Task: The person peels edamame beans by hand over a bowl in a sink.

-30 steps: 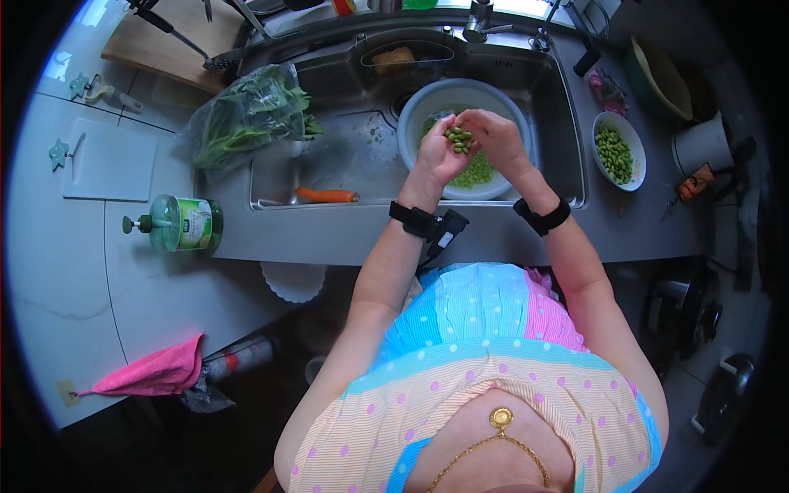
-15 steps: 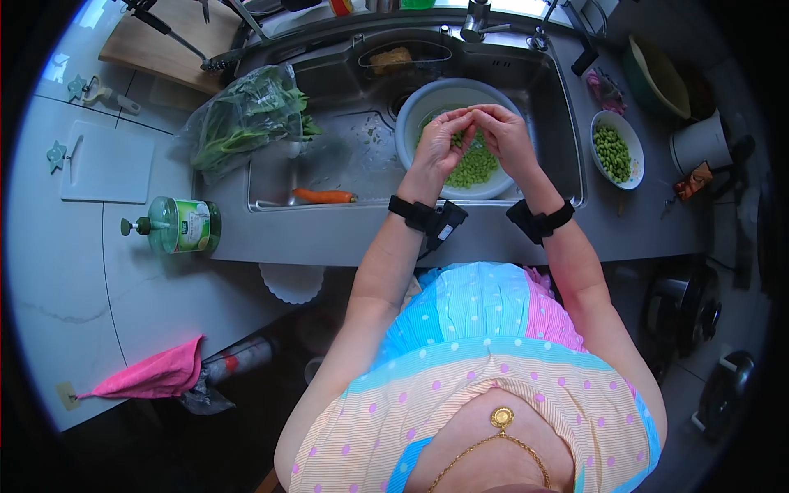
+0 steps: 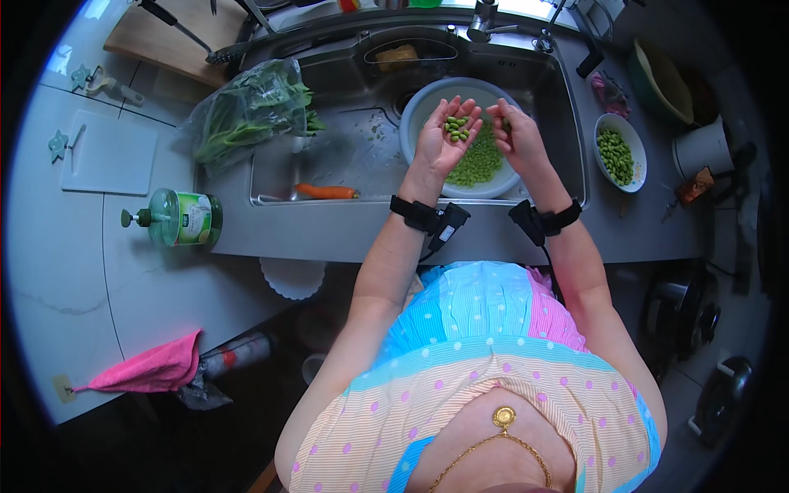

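Note:
My left hand (image 3: 445, 135) is turned palm up over the basin, with several shelled green beans (image 3: 456, 128) lying in its cupped palm. Just to the right, the fingers of my right hand (image 3: 519, 140) are curled closed, with a bit of green showing at them, apparently a bean. Both hands hang above a pale round basin (image 3: 408, 123) standing in the sink. Inside it is a layer of lighter green beans (image 3: 477, 167), partly hidden by my hands. A white bowl (image 3: 637, 174) of darker green beans (image 3: 614, 154) stands on the counter to the right.
The steel sink (image 3: 341, 168) also holds a carrot (image 3: 327, 191). A bag of leafy greens (image 3: 255, 115) rests over its left edge. Left on the counter are a soap bottle (image 3: 182, 218) and white cutting board (image 3: 111, 154). The faucet (image 3: 483, 23) is behind the basin.
My hands were together with fingertips meeting; now they are apart. My left palm has opened upward, showing the beans, while my right hand has moved slightly right and curled.

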Motion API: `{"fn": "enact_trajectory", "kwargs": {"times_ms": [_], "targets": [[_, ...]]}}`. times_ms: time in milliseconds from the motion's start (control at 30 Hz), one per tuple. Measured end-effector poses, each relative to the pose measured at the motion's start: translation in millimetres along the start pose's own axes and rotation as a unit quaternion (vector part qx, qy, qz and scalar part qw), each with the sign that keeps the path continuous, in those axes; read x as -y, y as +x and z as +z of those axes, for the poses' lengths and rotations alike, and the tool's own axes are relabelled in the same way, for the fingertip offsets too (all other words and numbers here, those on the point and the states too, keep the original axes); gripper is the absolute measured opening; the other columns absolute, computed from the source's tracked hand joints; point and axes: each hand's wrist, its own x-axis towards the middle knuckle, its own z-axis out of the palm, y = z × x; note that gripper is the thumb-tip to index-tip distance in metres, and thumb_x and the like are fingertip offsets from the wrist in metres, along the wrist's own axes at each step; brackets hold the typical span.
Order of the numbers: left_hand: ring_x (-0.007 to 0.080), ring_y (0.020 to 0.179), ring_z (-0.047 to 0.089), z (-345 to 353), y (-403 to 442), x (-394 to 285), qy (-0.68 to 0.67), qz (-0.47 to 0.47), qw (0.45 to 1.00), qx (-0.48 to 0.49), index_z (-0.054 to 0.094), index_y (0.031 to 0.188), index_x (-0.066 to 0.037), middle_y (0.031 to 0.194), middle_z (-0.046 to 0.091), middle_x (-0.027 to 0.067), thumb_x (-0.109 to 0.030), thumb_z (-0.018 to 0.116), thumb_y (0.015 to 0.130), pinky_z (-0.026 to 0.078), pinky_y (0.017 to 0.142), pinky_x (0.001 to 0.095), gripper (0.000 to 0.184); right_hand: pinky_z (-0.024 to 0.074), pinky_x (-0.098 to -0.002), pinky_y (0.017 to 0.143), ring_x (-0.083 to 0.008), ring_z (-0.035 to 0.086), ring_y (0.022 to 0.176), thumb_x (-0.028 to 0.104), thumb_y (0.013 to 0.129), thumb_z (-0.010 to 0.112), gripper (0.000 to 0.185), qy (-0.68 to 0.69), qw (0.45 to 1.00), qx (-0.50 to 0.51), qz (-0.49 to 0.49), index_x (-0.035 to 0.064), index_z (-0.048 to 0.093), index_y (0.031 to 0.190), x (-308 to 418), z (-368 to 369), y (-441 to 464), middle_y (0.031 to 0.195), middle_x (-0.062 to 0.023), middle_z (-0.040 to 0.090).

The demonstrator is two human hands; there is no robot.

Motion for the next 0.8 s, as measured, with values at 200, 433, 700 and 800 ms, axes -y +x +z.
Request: {"fn": "enact_trajectory", "kwargs": {"times_ms": [200,433,700,800], "targets": [[0.0251,0.111,0.047,6,-2,1,0.003,-0.002,1.0,-0.007,0.051,0.11,-0.008,0.118,0.052,0.0123,-0.027,0.029,0.095,0.037,0.097,0.041,0.033,0.0364,-0.0162,0.048,-0.0021,0.048,0.059,0.016,0.087,0.053,0.017,-0.432,0.875,-0.117,-0.186,0.0044,0.061,0.097,-14,29,-6,0.07,0.0016,0.053],[0.0204,0.105,0.049,6,-5,5,0.03,-0.02,0.999,0.017,0.048,0.111,-0.009,0.113,0.055,0.0104,-0.031,0.025,0.094,0.035,0.095,0.039,0.036,0.0476,-0.03,0.06,-0.0216,0.061,0.067,0.013,0.079,0.058,0.015,-0.549,0.77,-0.07,-0.319,0.0086,0.063,0.093,-26,37,2,0.077,-0.0094,0.061],[0.0239,0.107,0.05,-8,3,7,-0.01,-0.037,0.999,0.023,0.048,0.115,-0.005,0.118,0.052,0.0157,-0.026,0.023,0.094,0.038,0.096,0.0375,0.039,0.0474,-0.0343,0.059,-0.0274,0.06,0.067,0.015,0.076,0.061,0.012,-0.664,0.664,-0.023,-0.344,0.0069,0.061,0.085,-24,40,-3,0.073,-0.011,0.06],[0.0232,0.106,0.051,-10,3,9,0.006,-0.049,0.999,0.001,0.049,0.114,-0.005,0.118,0.052,0.0159,-0.026,0.024,0.094,0.038,0.096,0.0369,0.039,0.0473,-0.0343,0.059,-0.0289,0.06,0.068,0.015,0.076,0.06,0.011,-0.672,0.684,-0.024,-0.283,0.0053,0.06,0.082,-26,32,0,0.073,-0.0126,0.06]]}}
